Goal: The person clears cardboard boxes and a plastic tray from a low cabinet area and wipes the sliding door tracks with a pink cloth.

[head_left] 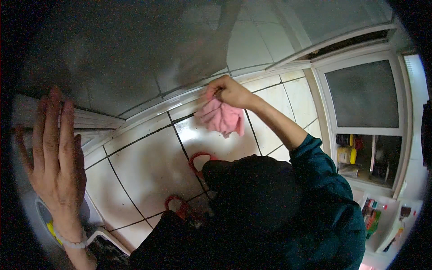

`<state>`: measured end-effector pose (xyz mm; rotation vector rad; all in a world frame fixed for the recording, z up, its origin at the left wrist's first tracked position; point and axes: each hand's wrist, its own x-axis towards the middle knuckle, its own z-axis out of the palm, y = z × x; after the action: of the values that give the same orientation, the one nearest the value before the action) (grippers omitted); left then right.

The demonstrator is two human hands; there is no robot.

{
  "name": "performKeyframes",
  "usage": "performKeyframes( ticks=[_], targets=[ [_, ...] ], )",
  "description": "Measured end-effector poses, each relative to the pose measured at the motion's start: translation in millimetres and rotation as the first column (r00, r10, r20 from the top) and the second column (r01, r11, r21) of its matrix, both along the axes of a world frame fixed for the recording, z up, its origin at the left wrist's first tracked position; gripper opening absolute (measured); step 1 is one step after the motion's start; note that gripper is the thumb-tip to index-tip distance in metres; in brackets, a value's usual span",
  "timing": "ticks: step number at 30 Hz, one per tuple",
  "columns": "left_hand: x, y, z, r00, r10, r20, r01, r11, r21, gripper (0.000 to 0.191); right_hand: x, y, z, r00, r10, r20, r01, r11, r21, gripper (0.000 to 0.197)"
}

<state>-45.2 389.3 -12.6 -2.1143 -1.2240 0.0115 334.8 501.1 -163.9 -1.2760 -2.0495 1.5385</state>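
My right hand [229,92] grips a crumpled pink cloth [222,118], which hangs down over the tiled floor. The fist is beside the pale bottom frame [175,101] of a large, dark, glossy panel [135,50]. That panel mirrors the floor tiles and part of my body. On the far left, my left hand [59,155] is raised with its back to the camera and its fingers apart, holding nothing. Its fingertips overlap the panel's left part; whether they touch it, I cannot tell. A pale beaded bracelet [71,241] circles the left wrist.
Red slippers [177,204] are on the white floor tiles [141,172] below me. At right stands a white-framed cabinet with a frosted pane [364,96] and yellow-lidded jars [347,155] inside. Bottles [373,219] fill a shelf lower right. A grey round container [44,216] sits lower left.
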Motion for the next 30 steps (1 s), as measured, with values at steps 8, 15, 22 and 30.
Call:
performKeyframes(
  ticks=[8, 15, 22, 30],
  targets=[
    [11.3, 12.8, -14.7, 0.97, -0.146, 0.193, 0.119, 0.983, 0.143, 0.041, 178.1, -40.5, 9.5, 0.827, -0.506, 0.244, 0.535, 0.843, -0.064, 0.016],
    [2.4, 22.9, -21.5, 0.924, -0.29, 0.249, 0.257, 0.954, 0.157, 0.051, 343.1, -62.7, 80.7, 0.372, -0.896, 0.244, 0.885, 0.421, 0.198, 0.019],
    [2.1, 22.2, -21.1, 0.965, -0.225, 0.137, 0.192, 0.956, 0.22, 0.047, 360.2, -30.7, 37.8, 0.256, -0.965, 0.057, 0.919, 0.261, 0.297, 0.016],
    [-6.1, 4.0, -18.4, 0.995, -0.037, -0.093, 0.061, 0.962, 0.266, 0.038, 349.2, 4.3, -13.0, 0.303, -0.952, -0.034, 0.916, 0.281, 0.287, 0.016]
  ],
)
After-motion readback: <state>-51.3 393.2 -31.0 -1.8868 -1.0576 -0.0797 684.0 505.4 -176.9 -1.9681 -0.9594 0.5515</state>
